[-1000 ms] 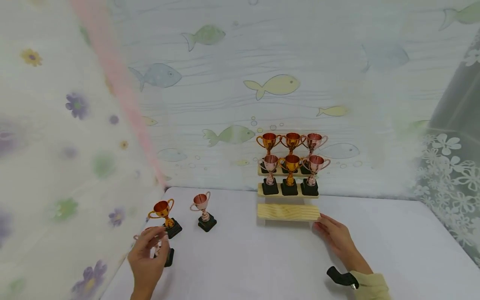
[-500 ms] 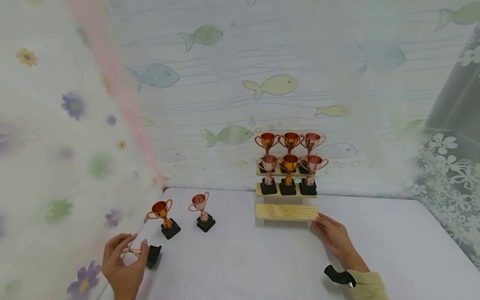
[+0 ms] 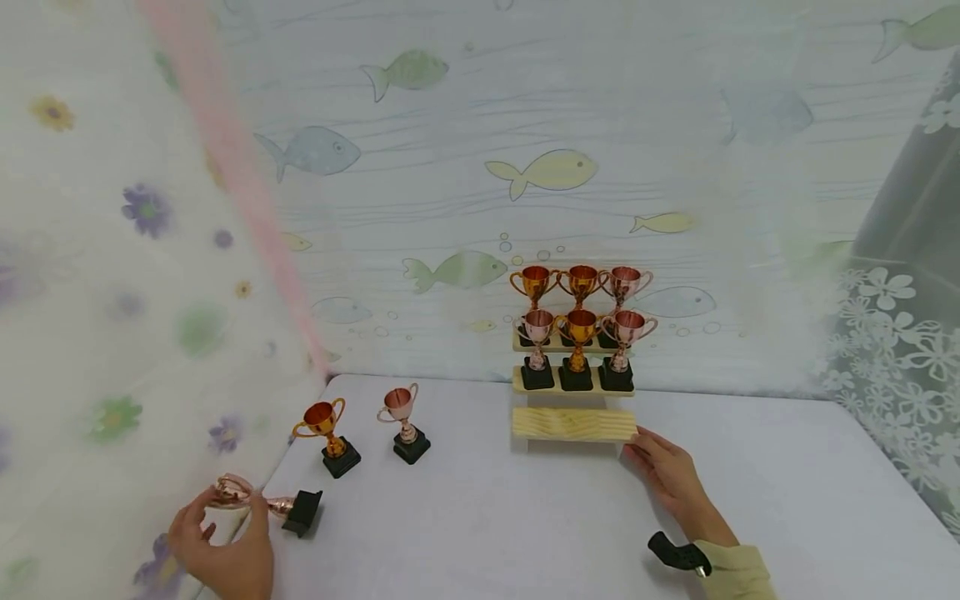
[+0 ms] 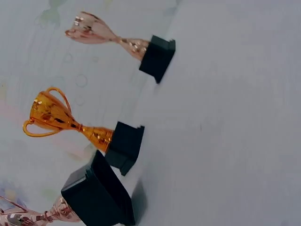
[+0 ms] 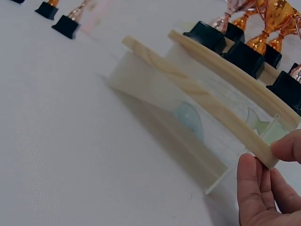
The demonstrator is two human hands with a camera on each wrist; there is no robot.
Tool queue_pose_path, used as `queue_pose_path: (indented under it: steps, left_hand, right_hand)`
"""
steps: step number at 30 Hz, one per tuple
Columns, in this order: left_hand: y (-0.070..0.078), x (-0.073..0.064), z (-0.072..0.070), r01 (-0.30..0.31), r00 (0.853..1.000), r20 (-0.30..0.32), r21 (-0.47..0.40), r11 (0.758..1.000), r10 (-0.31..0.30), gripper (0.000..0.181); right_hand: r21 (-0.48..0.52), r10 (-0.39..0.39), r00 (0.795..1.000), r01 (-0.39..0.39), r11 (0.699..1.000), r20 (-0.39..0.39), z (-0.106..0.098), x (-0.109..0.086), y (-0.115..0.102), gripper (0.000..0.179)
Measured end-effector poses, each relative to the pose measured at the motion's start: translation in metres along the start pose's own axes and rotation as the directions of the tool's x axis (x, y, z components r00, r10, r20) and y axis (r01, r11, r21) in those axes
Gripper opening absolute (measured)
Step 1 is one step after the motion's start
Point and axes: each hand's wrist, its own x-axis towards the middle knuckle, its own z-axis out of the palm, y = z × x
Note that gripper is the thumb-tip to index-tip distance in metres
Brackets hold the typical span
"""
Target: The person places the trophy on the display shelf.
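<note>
In the head view a rose-gold trophy cup (image 3: 234, 492) with a black base (image 3: 303, 512) is tipped sideways at the table's left edge. My left hand (image 3: 225, 542) holds it by the cup and stem, thumb on the near side. The left wrist view shows its black base (image 4: 96, 193) tilted, underside facing right. A gold trophy (image 3: 327, 437) and another rose-gold trophy (image 3: 405, 423) stand upright just beyond. With thumb and fingertips my right hand (image 3: 671, 475) pinches the right end of the bare lowest wooden step (image 3: 574, 424) of a tiered stand, also seen in the right wrist view (image 5: 202, 96).
On the stand's upper two steps, gold trophies (image 3: 577, 333) and rose-gold ones (image 3: 628, 333) stand in rows. Behind them hangs a fish-patterned cloth (image 3: 450, 208); a flowered cloth (image 3: 135, 333) borders the left. White cloth covers the table (image 3: 480, 517). A black strap piece (image 3: 678, 554) sits at my right wrist.
My left hand has moved left and down along the rose-gold trophy, which has gone from partly hidden behind the hand to lying sideways with its base swung right. My right hand stays on the step.
</note>
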Motion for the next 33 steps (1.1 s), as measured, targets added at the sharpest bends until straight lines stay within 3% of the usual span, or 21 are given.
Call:
queue_pose_path:
  steps: [1,2,4,6,7,10,16,19,21,23,27,30,33]
  left_hand:
    - [0.0,0.001,0.0,0.118,0.993,0.0,-0.01,0.993,-0.118,0.061]
    - [-0.001,0.003,0.0,0.231,0.973,0.01,-0.035,0.972,-0.23,0.068]
    - [-0.003,0.009,0.001,0.419,0.908,0.051,-0.082,0.904,-0.416,0.081]
    - [-0.006,0.016,0.003,0.533,0.846,0.091,-0.132,0.836,-0.525,0.085]
    - [-0.008,0.019,0.005,0.565,0.825,0.1,-0.169,0.807,-0.556,0.083]
    - [-0.014,0.026,0.008,0.614,0.786,0.116,-0.272,0.741,-0.608,0.07]
    - [-0.02,0.033,0.012,0.613,0.764,0.14,-0.464,0.64,-0.63,0.055]
    - [-0.018,0.033,0.015,0.607,0.761,0.134,-0.492,0.624,-0.634,0.055]
    - [-0.015,0.032,0.016,0.607,0.76,0.129,-0.49,0.625,-0.637,0.06]
    - [-0.012,0.03,0.017,0.607,0.767,0.134,-0.468,0.642,-0.628,0.07]
    - [-0.018,0.029,0.019,0.565,0.818,0.15,-0.392,0.726,-0.555,0.094]
    - [-0.016,0.023,0.02,0.461,0.887,0.149,-0.339,0.82,-0.437,0.089]
    - [-0.004,0.014,0.02,0.352,0.935,0.156,-0.31,0.883,-0.318,0.079]
  right_hand:
    - [-0.002,0.001,1.0,-0.001,1.0,-0.001,0.0,0.0,0.0,0.063]
    - [-0.002,0.0,1.0,0.0,1.0,-0.003,0.0,0.0,0.0,0.063]
    - [-0.002,-0.001,1.0,0.001,1.0,-0.002,0.0,0.0,0.0,0.063]
    - [0.003,-0.003,1.0,0.003,1.0,-0.003,0.001,0.0,0.0,0.063]
    - [0.001,-0.005,1.0,0.005,1.0,-0.003,0.001,0.0,0.0,0.063]
    - [0.006,-0.009,1.0,0.009,1.0,-0.001,0.002,-0.001,0.0,0.064]
    - [-0.005,-0.002,1.0,0.002,1.0,-0.005,0.002,-0.002,-0.001,0.063]
    - [-0.007,0.001,1.0,-0.001,1.0,-0.008,0.001,-0.002,-0.001,0.062]
    - [-0.007,0.002,1.0,-0.002,1.0,-0.008,0.0,-0.002,0.0,0.062]
    - [-0.008,0.001,1.0,-0.001,1.0,-0.007,0.0,-0.001,0.0,0.062]
    - [-0.015,-0.001,1.0,0.001,1.0,-0.006,0.0,-0.001,0.0,0.062]
    - [-0.021,-0.001,1.0,0.001,1.0,-0.004,0.0,-0.001,0.0,0.062]
    - [-0.017,-0.002,1.0,0.002,1.0,-0.004,0.0,-0.001,0.0,0.062]
